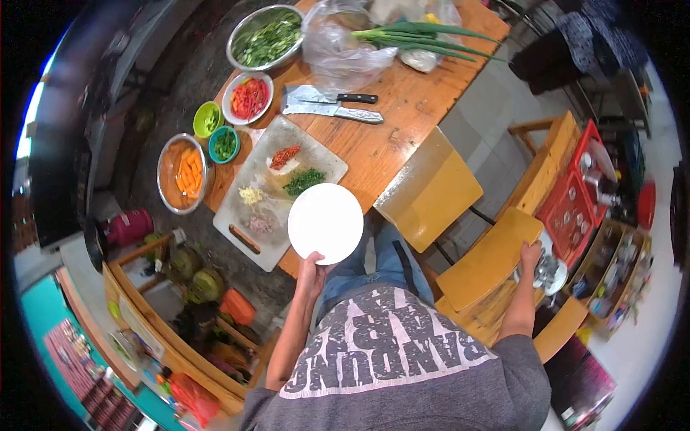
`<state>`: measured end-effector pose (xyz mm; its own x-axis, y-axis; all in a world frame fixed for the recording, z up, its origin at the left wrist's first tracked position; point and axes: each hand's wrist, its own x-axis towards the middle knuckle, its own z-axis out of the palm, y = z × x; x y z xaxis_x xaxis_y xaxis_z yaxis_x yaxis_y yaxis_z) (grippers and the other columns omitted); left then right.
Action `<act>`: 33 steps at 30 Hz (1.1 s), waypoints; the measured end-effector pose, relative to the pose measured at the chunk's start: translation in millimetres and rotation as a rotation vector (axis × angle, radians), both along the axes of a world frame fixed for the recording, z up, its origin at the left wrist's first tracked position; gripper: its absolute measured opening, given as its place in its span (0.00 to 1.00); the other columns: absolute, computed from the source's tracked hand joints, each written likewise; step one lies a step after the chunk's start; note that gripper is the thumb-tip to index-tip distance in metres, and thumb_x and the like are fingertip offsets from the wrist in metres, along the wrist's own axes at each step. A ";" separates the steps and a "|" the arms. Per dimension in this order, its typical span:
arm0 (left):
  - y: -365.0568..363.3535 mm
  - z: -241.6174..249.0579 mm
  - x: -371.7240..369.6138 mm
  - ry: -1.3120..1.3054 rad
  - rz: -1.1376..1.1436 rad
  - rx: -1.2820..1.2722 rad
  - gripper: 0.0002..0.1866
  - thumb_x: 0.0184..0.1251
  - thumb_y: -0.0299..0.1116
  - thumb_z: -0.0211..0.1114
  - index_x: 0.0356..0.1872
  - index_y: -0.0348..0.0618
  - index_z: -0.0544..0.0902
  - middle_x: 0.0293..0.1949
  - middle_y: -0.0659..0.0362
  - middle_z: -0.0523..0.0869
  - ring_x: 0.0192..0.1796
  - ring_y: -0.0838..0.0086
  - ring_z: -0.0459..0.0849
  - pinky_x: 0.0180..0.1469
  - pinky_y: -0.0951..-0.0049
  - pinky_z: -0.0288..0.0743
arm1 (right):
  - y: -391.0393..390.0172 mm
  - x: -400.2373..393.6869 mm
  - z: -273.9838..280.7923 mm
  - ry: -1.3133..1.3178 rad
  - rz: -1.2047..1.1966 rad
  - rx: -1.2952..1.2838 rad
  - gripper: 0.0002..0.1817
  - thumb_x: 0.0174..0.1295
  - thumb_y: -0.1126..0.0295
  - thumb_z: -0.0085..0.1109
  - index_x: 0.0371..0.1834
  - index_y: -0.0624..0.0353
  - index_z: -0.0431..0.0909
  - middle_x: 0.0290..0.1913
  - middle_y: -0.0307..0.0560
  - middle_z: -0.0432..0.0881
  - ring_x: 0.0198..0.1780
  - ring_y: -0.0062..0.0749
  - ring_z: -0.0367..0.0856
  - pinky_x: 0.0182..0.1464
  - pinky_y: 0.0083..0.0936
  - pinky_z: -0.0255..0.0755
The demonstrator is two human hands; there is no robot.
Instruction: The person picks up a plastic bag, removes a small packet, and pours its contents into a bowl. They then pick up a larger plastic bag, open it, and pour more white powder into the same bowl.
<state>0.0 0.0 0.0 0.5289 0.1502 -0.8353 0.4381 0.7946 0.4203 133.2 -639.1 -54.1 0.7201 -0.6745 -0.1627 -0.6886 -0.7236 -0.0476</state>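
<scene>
1. The white plate (325, 223) hangs over the near edge of the desk (402, 108), overlapping the corner of the cutting board (248, 208).
2. Open floor lies to the right of the desk, beside the yellow chair (431, 190).
3. The left hand (313, 267) grips the plate's near rim, arm bent close to the body.
4. The right hand (530, 255) reaches out to the side, fingers resting on a wooden chair back (496, 262); whether it grips, I cannot tell.
</scene>
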 end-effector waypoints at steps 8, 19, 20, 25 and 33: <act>-11.1 22.2 42.2 0.091 -0.004 0.279 0.38 0.53 0.23 0.51 0.68 0.41 0.50 0.60 0.46 0.68 0.53 0.59 0.80 0.47 0.60 0.84 | -19.1 113.3 -17.2 0.044 0.085 -0.034 0.27 0.55 0.60 0.62 0.54 0.68 0.71 0.47 0.66 0.80 0.52 0.56 0.79 0.55 0.40 0.71; -86.9 -2.9 138.4 0.134 0.103 0.262 0.39 0.52 0.23 0.53 0.69 0.49 0.51 0.58 0.49 0.70 0.55 0.61 0.79 0.45 0.58 0.83 | -80.8 273.2 -16.4 0.032 0.081 0.021 0.27 0.52 0.63 0.62 0.51 0.70 0.71 0.50 0.70 0.78 0.56 0.56 0.77 0.57 0.42 0.70; -91.3 -7.9 142.2 0.113 0.132 0.232 0.40 0.52 0.23 0.54 0.69 0.51 0.51 0.59 0.50 0.70 0.56 0.61 0.77 0.47 0.57 0.81 | -82.6 281.5 -12.5 0.057 0.089 0.065 0.27 0.51 0.64 0.61 0.52 0.71 0.70 0.51 0.71 0.77 0.55 0.59 0.76 0.57 0.43 0.69; -108.5 -29.4 156.6 0.125 0.256 0.272 0.40 0.52 0.22 0.54 0.70 0.51 0.51 0.60 0.50 0.69 0.55 0.59 0.78 0.46 0.59 0.81 | -80.5 313.1 -17.7 0.096 0.006 0.027 0.31 0.51 0.62 0.59 0.56 0.71 0.67 0.52 0.69 0.77 0.57 0.61 0.74 0.59 0.44 0.68; -126.4 -42.1 171.8 0.093 0.487 0.295 0.38 0.56 0.20 0.54 0.68 0.53 0.52 0.60 0.50 0.69 0.57 0.60 0.77 0.48 0.59 0.80 | 126.5 403.1 28.7 -0.419 0.743 -0.066 0.11 0.56 0.67 0.59 0.38 0.62 0.80 0.42 0.54 0.81 0.46 0.48 0.77 0.51 0.41 0.69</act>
<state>171.8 -126.4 -42.1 0.2668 0.5914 -0.7610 0.0972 0.7691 0.6317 536.2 -512.5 -25.4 0.9710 -0.0022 0.2390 0.0309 -0.9904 -0.1347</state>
